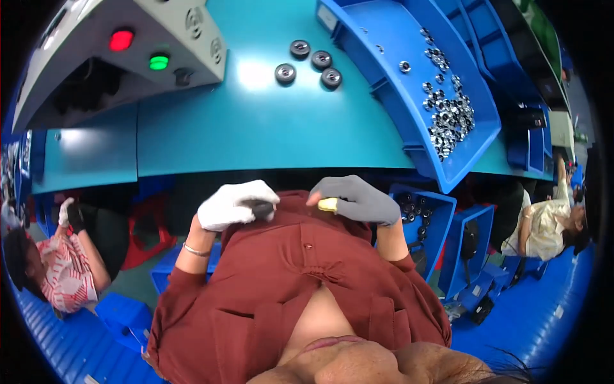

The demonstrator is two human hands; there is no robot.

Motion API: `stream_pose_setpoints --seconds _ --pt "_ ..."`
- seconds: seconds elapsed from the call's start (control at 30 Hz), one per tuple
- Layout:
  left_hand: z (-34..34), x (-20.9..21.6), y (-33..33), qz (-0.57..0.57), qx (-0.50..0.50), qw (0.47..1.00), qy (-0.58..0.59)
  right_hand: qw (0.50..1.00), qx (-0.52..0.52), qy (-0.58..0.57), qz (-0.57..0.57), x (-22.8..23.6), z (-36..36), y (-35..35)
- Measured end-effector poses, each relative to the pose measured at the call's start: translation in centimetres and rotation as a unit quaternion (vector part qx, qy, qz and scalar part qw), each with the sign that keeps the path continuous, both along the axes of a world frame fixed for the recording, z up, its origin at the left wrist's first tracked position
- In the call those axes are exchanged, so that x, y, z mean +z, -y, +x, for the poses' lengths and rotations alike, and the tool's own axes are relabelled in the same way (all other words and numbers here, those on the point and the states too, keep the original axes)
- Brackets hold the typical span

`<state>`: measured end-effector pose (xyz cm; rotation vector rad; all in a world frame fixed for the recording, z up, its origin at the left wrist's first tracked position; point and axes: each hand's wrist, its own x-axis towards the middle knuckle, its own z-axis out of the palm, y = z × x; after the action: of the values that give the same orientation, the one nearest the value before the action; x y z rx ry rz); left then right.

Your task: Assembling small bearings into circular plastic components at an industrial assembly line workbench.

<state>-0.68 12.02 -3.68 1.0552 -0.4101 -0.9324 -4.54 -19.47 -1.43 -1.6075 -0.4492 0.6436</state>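
My left hand (236, 206), in a white glove, is closed on a black wheel (262, 210), a dark rounded piece mostly covered by the fingers. Close by, in front of my body, my right hand (358, 198) wears a grey glove with a bare index fingertip. A yellow cover (328, 205) sits at its thumb tip. Those fingers are bent together, and whatever may be between them cannot be made out. Both hands are just off the table's near edge. Several black wheels with silver centres, such as this wheel (322, 60), lie farther off on the teal table (256, 134).
A blue tray (390, 105) of small shiny metal parts (451, 121) stands at the right. At the far left is a grey machine (211, 48) with red and green buttons. A blue bin (441, 208) with dark wheels is beside my right forearm. Co-workers sit on both sides.
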Motion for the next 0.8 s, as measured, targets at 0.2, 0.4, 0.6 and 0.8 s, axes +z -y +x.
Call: stream_pose_setpoints --seconds 0.2,0.4,0.6,0.8 --pt "-4.7 -14.9 -5.8 0.256 0.38 0.888 -0.032 0.95 -0.114 0.185 -0.222 -5.7 -1.4 -3.5" --pt "-7.1 -29.4 -7.6 0.367 0.359 0.858 -0.022 0.946 -0.055 0.179 -0.264 -4.4 -1.6 -5.2" --pt "-8.8 -32.5 -6.7 0.458 0.21 0.863 -0.031 0.957 -0.124 0.178 -0.191 4.0 -3.4 -4.8" --pt "-9.9 -38.4 -7.4 0.476 0.268 0.834 -0.072 0.786 -0.473 0.317 -0.24 10.0 -2.1 3.5"
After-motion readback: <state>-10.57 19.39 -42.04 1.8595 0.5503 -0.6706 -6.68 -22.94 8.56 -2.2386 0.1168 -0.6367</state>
